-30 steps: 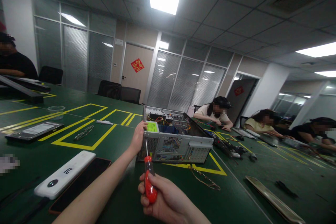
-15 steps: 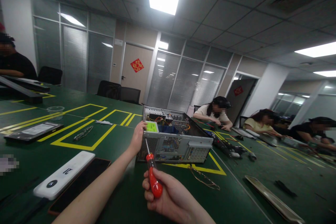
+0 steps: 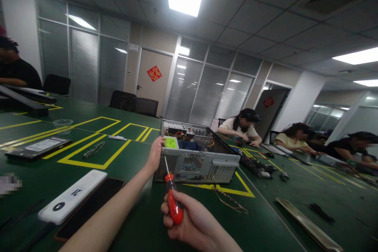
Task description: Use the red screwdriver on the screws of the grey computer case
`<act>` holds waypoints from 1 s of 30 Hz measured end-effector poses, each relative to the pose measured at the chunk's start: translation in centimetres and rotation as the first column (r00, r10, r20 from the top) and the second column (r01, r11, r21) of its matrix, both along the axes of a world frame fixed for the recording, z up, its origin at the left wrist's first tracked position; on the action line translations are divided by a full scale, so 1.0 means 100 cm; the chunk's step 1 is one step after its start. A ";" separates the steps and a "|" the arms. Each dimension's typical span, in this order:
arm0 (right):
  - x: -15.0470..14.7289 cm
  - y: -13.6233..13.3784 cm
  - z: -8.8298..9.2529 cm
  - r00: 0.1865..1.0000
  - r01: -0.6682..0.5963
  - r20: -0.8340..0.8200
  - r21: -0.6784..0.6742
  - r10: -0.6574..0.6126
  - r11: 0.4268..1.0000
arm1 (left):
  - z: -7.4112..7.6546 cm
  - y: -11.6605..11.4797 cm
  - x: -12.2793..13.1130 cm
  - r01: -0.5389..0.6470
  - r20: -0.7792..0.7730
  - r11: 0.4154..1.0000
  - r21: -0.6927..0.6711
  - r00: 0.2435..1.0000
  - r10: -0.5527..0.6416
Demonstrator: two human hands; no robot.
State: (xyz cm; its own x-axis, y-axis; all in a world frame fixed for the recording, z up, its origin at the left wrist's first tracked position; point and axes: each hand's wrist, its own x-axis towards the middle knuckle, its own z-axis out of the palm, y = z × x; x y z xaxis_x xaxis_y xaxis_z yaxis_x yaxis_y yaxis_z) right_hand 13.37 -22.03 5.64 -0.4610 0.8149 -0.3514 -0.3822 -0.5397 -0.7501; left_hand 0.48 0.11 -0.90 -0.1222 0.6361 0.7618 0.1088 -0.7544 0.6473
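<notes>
Gripping the red-handled screwdriver [image 3: 174, 204] in a closed fist, your right hand [image 3: 193, 226] sits low, just in front of the computer case [image 3: 203, 163]. The shaft slants up to the case's rear left edge. Your left hand [image 3: 155, 154] curls over that same top corner. A white device [image 3: 72, 196] lies well to your left on the green table [image 3: 141, 224], and a wire loop [image 3: 228, 201] lies to the right of the screwdriver.
</notes>
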 end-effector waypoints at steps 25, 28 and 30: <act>-0.017 0.001 -0.007 0.980 0.089 -0.153 -0.231 -0.127 0.969 | -0.002 0.003 -0.001 0.005 -0.001 1.000 0.010 1.000 -0.005; -0.018 0.001 -0.007 0.972 0.120 -0.171 -0.230 -0.162 0.966 | -0.003 0.003 -0.002 0.006 -0.009 1.000 0.002 1.000 -0.006; -0.020 0.000 -0.005 0.963 0.167 -0.164 -0.247 -0.212 0.954 | -0.003 0.003 -0.002 0.004 -0.017 1.000 -0.009 1.000 -0.005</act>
